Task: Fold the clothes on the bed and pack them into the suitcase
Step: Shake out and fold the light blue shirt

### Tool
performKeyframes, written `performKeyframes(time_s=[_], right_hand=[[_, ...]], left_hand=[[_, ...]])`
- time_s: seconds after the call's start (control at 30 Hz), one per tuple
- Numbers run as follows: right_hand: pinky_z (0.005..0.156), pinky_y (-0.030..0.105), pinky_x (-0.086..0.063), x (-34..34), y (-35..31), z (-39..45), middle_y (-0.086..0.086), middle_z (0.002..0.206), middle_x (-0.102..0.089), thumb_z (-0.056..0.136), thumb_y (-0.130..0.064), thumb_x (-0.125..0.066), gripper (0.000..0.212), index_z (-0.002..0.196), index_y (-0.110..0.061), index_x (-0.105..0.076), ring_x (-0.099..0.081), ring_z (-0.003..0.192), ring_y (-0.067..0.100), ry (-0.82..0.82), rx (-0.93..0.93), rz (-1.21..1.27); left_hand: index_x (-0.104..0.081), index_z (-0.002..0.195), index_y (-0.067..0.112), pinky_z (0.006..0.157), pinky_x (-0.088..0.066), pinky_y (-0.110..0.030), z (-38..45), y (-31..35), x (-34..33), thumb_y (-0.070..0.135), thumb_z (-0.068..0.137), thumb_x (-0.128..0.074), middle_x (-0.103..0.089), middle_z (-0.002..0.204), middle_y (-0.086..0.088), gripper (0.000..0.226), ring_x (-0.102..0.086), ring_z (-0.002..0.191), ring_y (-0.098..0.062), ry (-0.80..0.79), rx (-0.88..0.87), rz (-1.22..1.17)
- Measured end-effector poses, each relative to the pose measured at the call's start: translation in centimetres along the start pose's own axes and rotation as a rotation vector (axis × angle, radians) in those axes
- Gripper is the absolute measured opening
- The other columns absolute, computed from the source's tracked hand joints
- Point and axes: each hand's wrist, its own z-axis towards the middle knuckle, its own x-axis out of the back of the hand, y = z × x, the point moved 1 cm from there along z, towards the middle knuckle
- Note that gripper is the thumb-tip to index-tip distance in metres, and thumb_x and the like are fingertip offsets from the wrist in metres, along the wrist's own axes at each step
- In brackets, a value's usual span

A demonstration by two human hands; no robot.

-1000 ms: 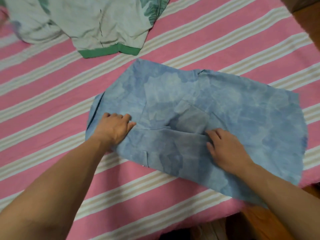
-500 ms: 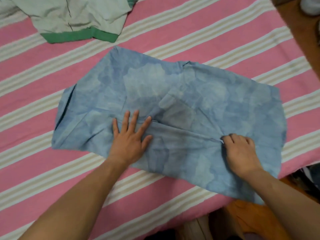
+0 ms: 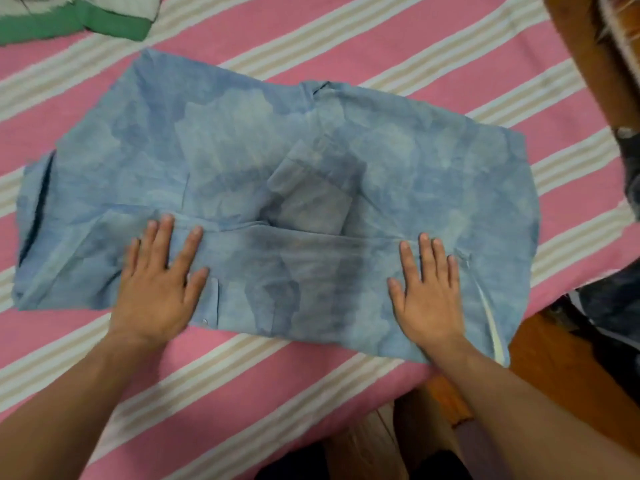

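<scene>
Blue shirt (image 3: 277,188) lies spread on the striped bed (image 3: 381,36); left hand (image 3: 156,289) stays flat, right hand (image 3: 427,292), curled half a second ago, now flat too, fingers (image 3: 424,251) straight, gripping nothing; the near fold is being smoothed; suitcase unseen.

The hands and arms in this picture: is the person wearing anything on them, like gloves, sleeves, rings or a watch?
Nothing shows on them. The left hand and right hand are bare, with no gloves, and no rings visible on the fingers. Both forearms are uncovered from the wrists to the edge of the picture, so no sleeve reaches that far. No watch or bracelet is visible on either wrist. Nails look short and unpainted.
</scene>
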Motion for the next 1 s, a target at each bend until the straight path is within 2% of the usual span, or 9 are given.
performKeyframes(time_s=[0.17,0.3,0.37,0.47,0.57,0.67,0.73,0.87,1.0], right_hand=[[0.123,0.048,-0.01,2.7,-1.7,-1.9,0.021,0.163,-0.022,0.1,-0.039,-0.04,0.063,0.156,-0.012,-0.034,-0.019,0.15,0.041,0.04,-0.143,0.096],[0.102,0.051,-0.04,3.1,-3.7,-9.9,0.032,0.128,-0.055,0.088,-0.042,-0.063,0.059,0.127,0.001,-0.057,-0.05,0.118,0.046,0.103,-0.928,0.717],[0.079,0.042,-0.053,1.8,-4.2,-10.7,0.017,0.107,-0.066,0.091,-0.038,-0.069,0.045,0.121,-0.004,-0.06,-0.062,0.093,0.032,0.043,-1.479,1.299],[0.046,0.02,-0.048,0.6,-3.6,-9.2,-0.001,0.089,-0.062,0.096,-0.028,-0.068,0.032,0.125,-0.017,-0.06,-0.055,0.068,0.011,0.082,-1.785,1.78],[0.061,0.03,-0.059,1.0,-2.6,-8.1,0.0,0.104,-0.066,0.096,-0.014,-0.066,0.012,0.096,-0.024,-0.059,-0.064,0.082,0.016,0.194,-1.731,1.746],[0.087,0.052,-0.057,2.7,-0.7,-6.1,0.001,0.123,-0.067,0.092,-0.006,-0.066,0.032,0.119,-0.021,-0.061,-0.067,0.108,0.024,0.293,-1.602,1.703],[0.092,0.043,-0.054,4.9,0.9,-4.1,0.001,0.125,-0.062,0.092,-0.002,-0.064,0.046,0.136,-0.01,-0.053,-0.063,0.105,0.02,0.336,-1.469,1.567],[0.096,0.029,-0.05,9.5,4.7,1.4,0.004,0.128,-0.057,0.095,-0.004,-0.06,0.046,0.14,-0.002,-0.046,-0.06,0.108,0.017,0.34,-1.033,1.457],[0.088,0.028,-0.057,11.8,10.1,4.5,-0.002,0.113,-0.067,0.094,-0.006,-0.06,0.023,0.111,-0.021,-0.056,-0.067,0.104,0.016,0.315,-0.864,1.453]], left_hand=[[-0.033,0.158,0.027,0.122,0.0,-0.057,-3.1,-4.6,2.8,0.055,0.099,-0.031,-0.012,0.168,-0.015,0.065,0.0,0.156,-0.033,-0.045,0.283,0.115],[-0.026,0.158,0.023,0.117,-0.024,-0.057,-4.1,-4.5,4.4,0.046,0.096,-0.059,-0.022,0.159,-0.029,0.074,-0.03,0.142,-0.047,0.198,1.007,-0.277],[-0.041,0.146,0.013,0.091,-0.055,-0.052,-4.5,-6.5,4.0,0.048,0.084,-0.073,-0.048,0.143,-0.026,0.079,-0.061,0.114,-0.039,0.312,1.435,-0.791],[-0.06,0.097,0.019,0.043,-0.052,-0.025,-4.4,-9.1,3.6,0.035,0.089,-0.074,-0.069,0.091,-0.006,0.023,-0.064,0.052,-0.011,0.375,1.478,-1.318],[-0.061,0.102,0.022,0.042,-0.05,-0.019,-4.2,-10.0,3.3,0.029,0.102,-0.059,-0.068,0.074,0.009,0.007,-0.064,0.06,-0.004,0.336,1.452,-1.496],[-0.059,0.125,0.019,0.059,-0.063,-0.037,-6.4,-10.1,2.0,0.023,0.105,-0.054,-0.072,0.107,0.0,0.022,-0.071,0.087,-0.015,0.393,1.543,-1.608],[-0.055,0.135,0.016,0.065,-0.063,-0.051,-10.3,-8.6,0.7,0.02,0.102,-0.058,-0.07,0.123,-0.005,0.033,-0.073,0.099,-0.022,0.471,1.668,-1.563],[-0.051,0.136,0.011,0.044,-0.059,-0.044,-19.1,1.1,-0.5,0.018,0.103,-0.057,-0.063,0.126,-0.011,0.034,-0.067,0.099,-0.028,0.484,1.919,-1.588],[-0.058,0.104,0.008,0.043,-0.057,-0.033,-23.6,11.7,-0.3,0.012,0.101,-0.061,-0.059,0.118,-0.016,0.006,-0.06,0.079,-0.023,0.313,2.02,-1.623]])
